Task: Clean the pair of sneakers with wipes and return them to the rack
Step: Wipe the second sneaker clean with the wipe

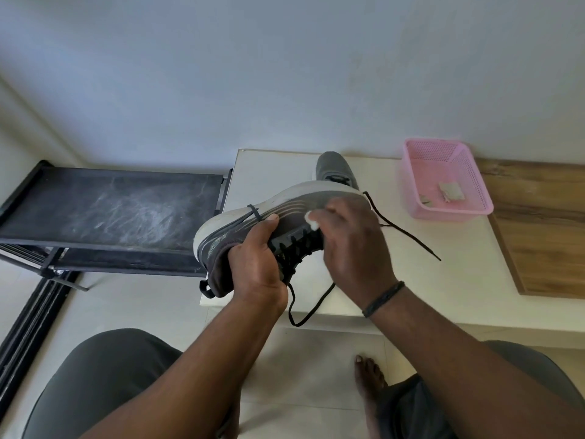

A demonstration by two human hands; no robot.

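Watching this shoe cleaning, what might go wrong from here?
1. The loose black laces dangle off the held sneaker and trail on the white table; they might snag or drag.
2. The left hand holds the sneaker tilted, mostly past the table's edge, so a slipped grip would probably drop it to the floor.
3. The rack's top shelf looks dusty and could re-soil cleaned shoes.

Rack [110, 210] left of table [427, 280], basket [474, 185] apparently atop.
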